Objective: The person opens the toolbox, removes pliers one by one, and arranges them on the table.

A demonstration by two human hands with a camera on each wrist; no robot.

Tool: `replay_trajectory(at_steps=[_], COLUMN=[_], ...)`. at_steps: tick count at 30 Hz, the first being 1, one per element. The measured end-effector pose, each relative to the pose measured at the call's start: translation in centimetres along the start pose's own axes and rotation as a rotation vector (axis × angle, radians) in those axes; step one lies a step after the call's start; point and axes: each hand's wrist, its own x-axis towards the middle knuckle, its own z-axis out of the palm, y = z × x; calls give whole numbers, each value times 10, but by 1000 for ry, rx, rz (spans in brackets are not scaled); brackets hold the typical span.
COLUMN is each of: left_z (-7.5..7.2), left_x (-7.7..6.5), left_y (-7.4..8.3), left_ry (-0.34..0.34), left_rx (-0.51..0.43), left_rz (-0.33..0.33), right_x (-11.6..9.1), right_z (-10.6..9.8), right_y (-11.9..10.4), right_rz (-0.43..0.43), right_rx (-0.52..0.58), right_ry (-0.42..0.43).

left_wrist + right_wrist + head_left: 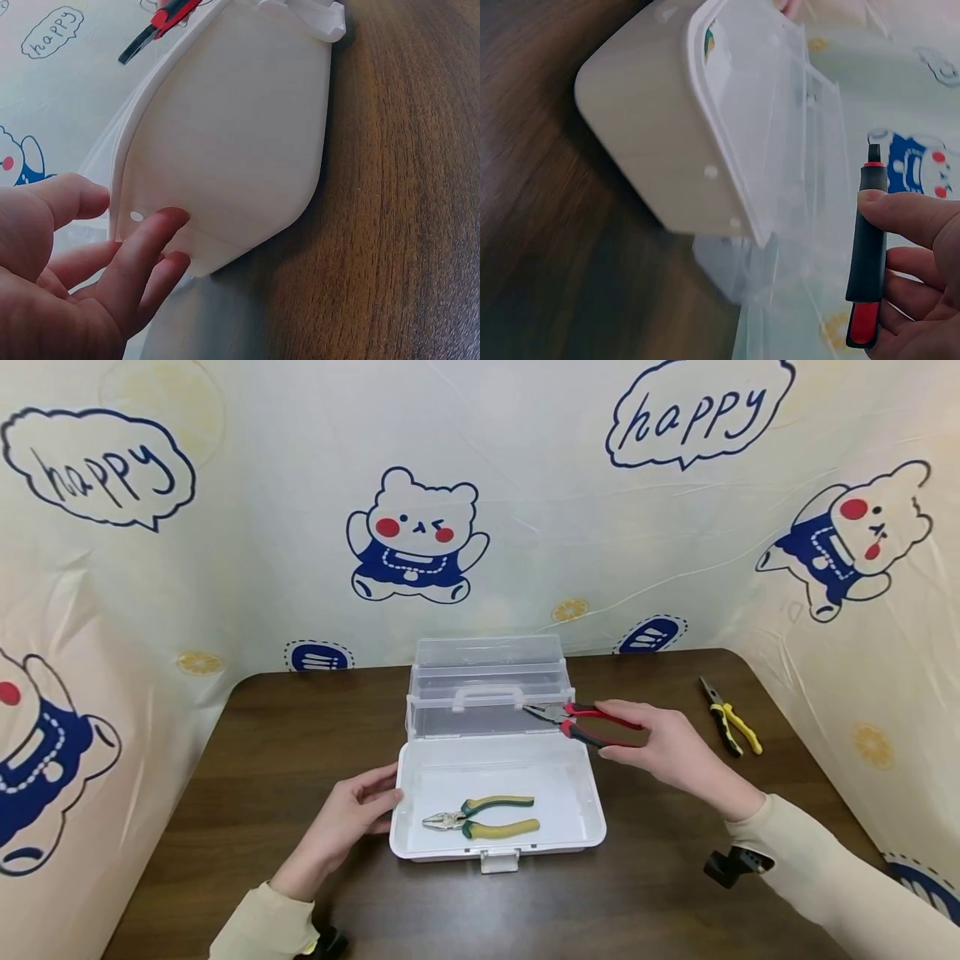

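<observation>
A white toolbox stands on the table with its clear lid folded back. At its left side my left hand grips the rim, thumb at the edge and fingers against the outer wall. My right hand holds red-and-black combination pliers by the handles, above the box's back right corner, jaws pointing left. In the right wrist view the thumb lies on a dark handle. Inside the box lie pliers with green-and-yellow handles, jaws to the left.
Long-nose pliers with yellow-and-black handles lie on the table's right side. A white latch hangs at the box's front. Behind the brown wooden table hangs a printed cloth with bears on it.
</observation>
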Motion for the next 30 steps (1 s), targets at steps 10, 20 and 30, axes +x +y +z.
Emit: replay_trajectory(at_steps=[10,20,30], left_z=[-2,-1,0], left_x=[-1,0,0], left_y=[2,0,0], left_ry=[5,6,1], left_rx=[6,1,-11], left_rz=[-11,-8,-2], right_x=[-21,-27,-25], right_z=[-15,-2,15], right_y=[37,85,126], right_rz=[158,297,470], right_rx=[-11,39,21], right_ry=[70,138,236])
